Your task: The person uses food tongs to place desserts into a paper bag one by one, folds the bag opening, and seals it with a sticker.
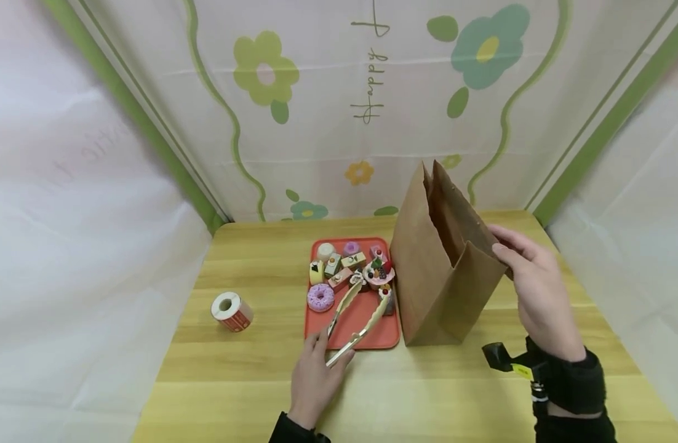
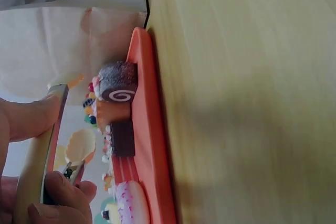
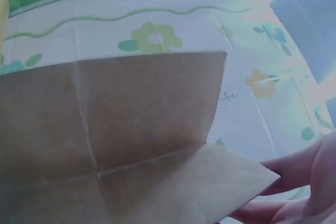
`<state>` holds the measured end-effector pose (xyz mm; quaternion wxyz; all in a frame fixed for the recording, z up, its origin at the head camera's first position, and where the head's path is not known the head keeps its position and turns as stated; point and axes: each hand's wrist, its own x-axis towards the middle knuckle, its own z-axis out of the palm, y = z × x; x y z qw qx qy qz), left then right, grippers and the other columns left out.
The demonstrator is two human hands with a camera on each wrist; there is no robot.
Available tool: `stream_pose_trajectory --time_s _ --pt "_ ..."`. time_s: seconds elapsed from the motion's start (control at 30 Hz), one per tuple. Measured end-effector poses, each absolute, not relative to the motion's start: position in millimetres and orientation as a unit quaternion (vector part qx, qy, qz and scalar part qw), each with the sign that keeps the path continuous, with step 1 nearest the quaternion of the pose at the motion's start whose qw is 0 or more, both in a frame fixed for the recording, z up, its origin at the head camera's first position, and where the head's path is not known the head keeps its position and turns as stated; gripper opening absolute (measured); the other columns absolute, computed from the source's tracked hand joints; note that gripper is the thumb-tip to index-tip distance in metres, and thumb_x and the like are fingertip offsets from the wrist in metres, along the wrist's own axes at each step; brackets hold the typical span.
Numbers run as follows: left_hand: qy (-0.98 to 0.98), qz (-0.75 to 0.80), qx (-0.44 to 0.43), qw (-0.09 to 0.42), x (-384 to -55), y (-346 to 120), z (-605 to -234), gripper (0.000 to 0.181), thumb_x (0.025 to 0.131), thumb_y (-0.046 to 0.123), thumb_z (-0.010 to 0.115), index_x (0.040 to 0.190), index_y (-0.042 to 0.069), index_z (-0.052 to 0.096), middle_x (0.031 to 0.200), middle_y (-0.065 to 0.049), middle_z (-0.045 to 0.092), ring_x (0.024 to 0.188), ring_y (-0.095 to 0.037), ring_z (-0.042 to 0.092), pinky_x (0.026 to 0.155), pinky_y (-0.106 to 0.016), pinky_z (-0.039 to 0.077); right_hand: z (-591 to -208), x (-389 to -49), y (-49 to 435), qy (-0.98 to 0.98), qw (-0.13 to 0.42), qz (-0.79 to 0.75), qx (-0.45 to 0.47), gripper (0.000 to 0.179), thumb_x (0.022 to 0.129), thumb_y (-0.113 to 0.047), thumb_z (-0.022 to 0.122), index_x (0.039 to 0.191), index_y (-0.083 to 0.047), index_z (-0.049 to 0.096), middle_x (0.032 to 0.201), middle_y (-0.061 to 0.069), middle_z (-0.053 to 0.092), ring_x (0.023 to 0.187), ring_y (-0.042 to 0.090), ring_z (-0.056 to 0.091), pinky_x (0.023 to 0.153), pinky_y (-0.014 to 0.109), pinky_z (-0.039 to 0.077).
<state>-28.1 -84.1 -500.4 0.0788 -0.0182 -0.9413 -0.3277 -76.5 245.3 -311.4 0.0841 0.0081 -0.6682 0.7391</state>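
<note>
The red tray (image 1: pixel 386 335) lies on the desk (image 1: pixel 228 381), toy cakes crowded over its far half, with a purple doughnut (image 1: pixel 320 298) at its left edge; just right of it stands the paper bag (image 1: pixel 416 289), mouth open, its bottom hidden, so I cannot tell what it holds; the left hand (image 1: pixel 317 378) grips the tongs (image 1: pixel 376 315), whose arms are spread above the tray, while the right hand (image 1: pixel 541 295) pinches the bag's rim between thumb and fingers; a label roll (image 1: pixel 232 311) sits well left; only the left wrist view shows the white swirl on the chocolate roll (image 2: pixel 118 82); the right wrist view shows the bag's jagged edge close up.
</note>
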Motion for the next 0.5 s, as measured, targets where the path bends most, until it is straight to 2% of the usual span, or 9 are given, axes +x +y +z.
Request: stream_pose_trajectory --time_s 0.1,0.2,0.37,0.5 --pt "-0.945 -0.320 -0.025 0.065 -27.5 -83.5 -502.8 0.073 0.084 0.050 0.075 0.134 0.000 0.059 0.122 -0.014 0.057 0.093 -0.030 0.062 0.072 -0.043 0.049 -312.3 -75.4 235.9 -0.698 0.112 0.707 0.010 0.041 0.103 -0.010 0.052 0.141 0.005 0.049 0.128 0.010 0.054 0.108 0.017 0.051 0.085 0.018 0.042" --pt "-0.947 -0.315 -0.030 0.061 -28.4 -79.3 -502.4 0.073 0.084 0.051 0.074 0.135 0.001 0.058 0.122 -0.013 0.057 0.085 -0.028 0.062 0.067 -0.040 0.047 -309.7 -75.7 231.1 -0.772 0.118 0.625 -0.001 0.040 0.105 -0.011 0.045 0.144 -0.001 0.048 0.132 0.012 0.053 0.111 0.016 0.050 0.086 0.016 0.040" --pt "-0.949 -0.299 -0.047 0.084 -34.0 -67.1 -502.4 0.071 0.083 0.049 0.077 0.135 0.004 0.059 0.118 -0.009 0.056 0.069 -0.018 0.056 0.055 -0.031 0.041 -304.0 -80.7 228.1 -0.835 0.120 0.537 -0.023 0.044 0.102 -0.008 0.038 0.144 -0.011 0.052 0.128 0.011 0.057 0.105 0.013 0.055 0.080 0.018 0.041" --pt "-0.953 -0.284 -0.051 0.095 -35.4 -61.9 -500.9 0.069 0.082 0.048 0.078 0.133 0.005 0.059 0.114 -0.007 0.055 0.060 -0.013 0.049 0.048 -0.027 0.036 -304.8 -83.9 225.4 -0.839 0.120 0.529 -0.025 0.045 0.100 -0.006 0.038 0.142 -0.012 0.054 0.125 0.010 0.059 0.104 0.013 0.055 0.079 0.019 0.040"
